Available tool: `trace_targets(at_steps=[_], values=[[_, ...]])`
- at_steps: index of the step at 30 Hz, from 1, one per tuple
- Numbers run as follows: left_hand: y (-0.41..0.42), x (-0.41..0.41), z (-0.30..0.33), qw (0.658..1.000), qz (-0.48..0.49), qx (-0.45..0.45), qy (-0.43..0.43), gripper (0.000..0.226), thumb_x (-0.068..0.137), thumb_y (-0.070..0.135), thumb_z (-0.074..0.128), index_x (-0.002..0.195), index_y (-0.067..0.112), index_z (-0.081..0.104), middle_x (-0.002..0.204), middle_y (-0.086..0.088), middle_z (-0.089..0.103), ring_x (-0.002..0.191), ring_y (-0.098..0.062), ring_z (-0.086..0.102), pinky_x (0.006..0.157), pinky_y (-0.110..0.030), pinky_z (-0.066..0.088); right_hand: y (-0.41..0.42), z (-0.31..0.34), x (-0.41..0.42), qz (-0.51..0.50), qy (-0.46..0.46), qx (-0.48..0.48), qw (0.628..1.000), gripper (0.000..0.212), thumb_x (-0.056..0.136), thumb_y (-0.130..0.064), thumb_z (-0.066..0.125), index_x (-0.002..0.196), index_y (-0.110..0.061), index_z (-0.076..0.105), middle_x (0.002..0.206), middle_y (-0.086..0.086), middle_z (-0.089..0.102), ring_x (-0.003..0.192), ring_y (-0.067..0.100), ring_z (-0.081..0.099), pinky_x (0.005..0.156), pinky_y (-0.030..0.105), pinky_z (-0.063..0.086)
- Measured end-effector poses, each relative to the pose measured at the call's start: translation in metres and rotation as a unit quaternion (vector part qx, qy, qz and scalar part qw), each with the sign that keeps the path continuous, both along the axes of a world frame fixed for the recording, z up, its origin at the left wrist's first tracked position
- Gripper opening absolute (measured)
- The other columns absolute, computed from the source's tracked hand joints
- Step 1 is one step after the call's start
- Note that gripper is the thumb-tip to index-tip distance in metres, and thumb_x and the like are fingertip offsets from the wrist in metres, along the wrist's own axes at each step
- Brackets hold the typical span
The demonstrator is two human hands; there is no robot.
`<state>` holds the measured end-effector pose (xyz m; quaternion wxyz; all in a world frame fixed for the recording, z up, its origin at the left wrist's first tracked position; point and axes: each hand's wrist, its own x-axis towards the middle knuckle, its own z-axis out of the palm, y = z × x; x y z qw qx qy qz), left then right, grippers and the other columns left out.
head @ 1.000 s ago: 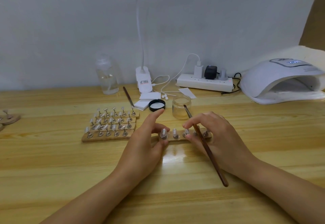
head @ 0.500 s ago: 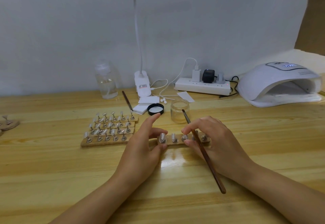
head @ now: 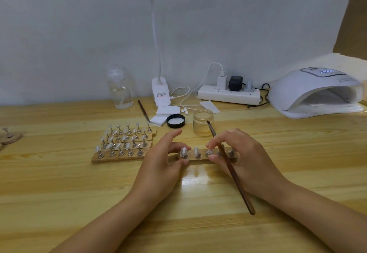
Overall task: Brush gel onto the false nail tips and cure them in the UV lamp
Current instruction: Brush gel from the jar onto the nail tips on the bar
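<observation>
Fingers (head: 183, 162) of left hand (head: 158, 170) & right hand (head: 248, 159) pinch nail-tip strip (head: 198, 158), unchanged since 1 s ago; brush (head: 230, 168) in right. Strip near gel jar (head: 203, 122), UV lamp (head: 315, 91) well right; prob. carry next.

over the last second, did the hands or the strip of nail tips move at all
Hardly. The camera tipped a little, so everything sits slightly lower in view. The left hand keeps its grip on the left end of the wooden strip, index finger raised. The right hand still holds the right end with the brush across its fingers. Nothing was taken up or let go. The gel jar, the racks of tips and the UV lamp stayed put.
</observation>
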<state>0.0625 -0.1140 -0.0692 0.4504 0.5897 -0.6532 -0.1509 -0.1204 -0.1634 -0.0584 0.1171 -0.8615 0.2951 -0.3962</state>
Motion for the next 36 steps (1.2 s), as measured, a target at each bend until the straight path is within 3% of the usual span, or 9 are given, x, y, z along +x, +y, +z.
trace_targets(at_steps=[6, 8, 10, 12, 15, 19, 26, 31, 36], values=[[0.0, 0.0, 0.0, 1.0, 0.01, 0.002, 0.003, 0.06, 0.078, 0.004, 0.069, 0.128, 0.026, 0.044, 0.09, 0.024, 0.062, 0.092, 0.023, 0.049, 0.078, 0.008, 0.026, 0.004, 0.004, 0.001, -0.003, -0.028, 0.039, 0.999, 0.021, 0.075, -0.033, 0.072, 0.091, -0.025, 0.06, 0.096, -0.006, 0.064, 0.094, 0.01, 0.058, 0.084, 0.03, 0.045], [0.0, 0.0, 0.0, 1.0, 0.009, -0.001, 0.0, 0.059, 0.078, 0.003, 0.068, 0.126, 0.028, 0.044, 0.09, 0.024, 0.062, 0.092, 0.027, 0.046, 0.078, 0.008, 0.024, 0.005, 0.01, 0.001, -0.007, -0.09, 0.074, 0.993, 0.019, 0.08, -0.046, 0.063, 0.092, -0.032, 0.058, 0.098, -0.008, 0.064, 0.095, 0.005, 0.058, 0.084, 0.024, 0.046], [0.0, 0.0, 0.0, 1.0, 0.006, -0.005, 0.0, 0.059, 0.079, 0.002, 0.067, 0.125, 0.03, 0.043, 0.09, 0.024, 0.062, 0.092, 0.03, 0.043, 0.077, 0.009, 0.024, 0.005, 0.018, 0.0, -0.013, -0.154, 0.077, 0.985, 0.012, 0.091, -0.043, 0.048, 0.094, -0.035, 0.056, 0.093, -0.013, 0.064, 0.091, -0.002, 0.059, 0.079, 0.012, 0.045], [0.0, 0.001, 0.0, 1.0, 0.004, -0.006, 0.002, 0.059, 0.079, 0.002, 0.067, 0.124, 0.031, 0.043, 0.089, 0.025, 0.061, 0.092, 0.03, 0.043, 0.076, 0.01, 0.024, 0.002, 0.029, -0.003, -0.016, -0.213, 0.095, 0.972, 0.027, 0.095, -0.043, 0.034, 0.092, -0.034, 0.059, 0.075, -0.015, 0.066, 0.078, -0.006, 0.059, 0.07, 0.006, 0.045], [-0.001, 0.002, -0.001, 1.0, 0.006, -0.008, 0.005, 0.058, 0.079, 0.002, 0.067, 0.122, 0.032, 0.043, 0.089, 0.023, 0.062, 0.091, 0.029, 0.044, 0.075, 0.01, 0.024, -0.012, 0.051, -0.004, -0.03, -0.264, 0.183, 0.947, 0.041, 0.084, -0.051, 0.034, 0.08, -0.029, 0.069, 0.051, -0.01, 0.057, 0.051, -0.003, 0.05, 0.053, 0.005, 0.038], [-0.001, 0.002, -0.001, 1.0, 0.006, -0.013, 0.007, 0.055, 0.079, -0.001, 0.065, 0.12, 0.03, 0.045, 0.092, 0.015, 0.063, 0.092, 0.019, 0.05, 0.073, 0.008, 0.027, -0.048, 0.07, 0.003, -0.082, -0.186, 0.255, 0.945, 0.034, 0.093, -0.039, 0.047, 0.075, -0.02, 0.07, 0.045, -0.011, 0.056, 0.044, -0.002, 0.047, 0.048, 0.01, 0.041], [-0.001, 0.002, -0.001, 1.0, 0.0, -0.018, 0.005, 0.056, 0.08, -0.001, 0.065, 0.113, 0.038, 0.041, 0.094, 0.013, 0.063, 0.096, 0.009, 0.053, 0.075, 0.007, 0.029, -0.081, 0.065, 0.026, -0.133, -0.075, 0.181, 0.972, 0.032, 0.088, -0.034, 0.06, 0.061, -0.017, 0.055, 0.047, -0.008, 0.061, 0.036, -0.004, 0.05, 0.044, 0.007, 0.041], [-0.001, 0.002, -0.001, 1.0, -0.004, -0.02, 0.005, 0.057, 0.08, -0.002, 0.065, 0.112, 0.038, 0.042, 0.093, 0.011, 0.064, 0.096, 0.007, 0.054, 0.074, 0.007, 0.03, -0.087, 0.058, 0.044, -0.175, 0.01, 0.138, 0.975, 0.036, 0.086, -0.042, 0.059, 0.059, -0.019, 0.057, 0.056, -0.007, 0.061, 0.064, 0.006, 0.061, 0.063, 0.027, 0.046], [-0.001, 0.003, -0.001, 1.0, -0.006, -0.02, 0.003, 0.056, 0.08, -0.001, 0.064, 0.113, 0.038, 0.042, 0.092, 0.013, 0.064, 0.096, 0.009, 0.054, 0.075, 0.006, 0.03, -0.089, 0.054, 0.052, -0.181, 0.063, 0.136, 0.972, 0.036, 0.086, -0.041, 0.059, 0.062, -0.015, 0.055, 0.059, -0.005, 0.053, 0.063, 0.011, 0.053, 0.055, 0.025, 0.039]])
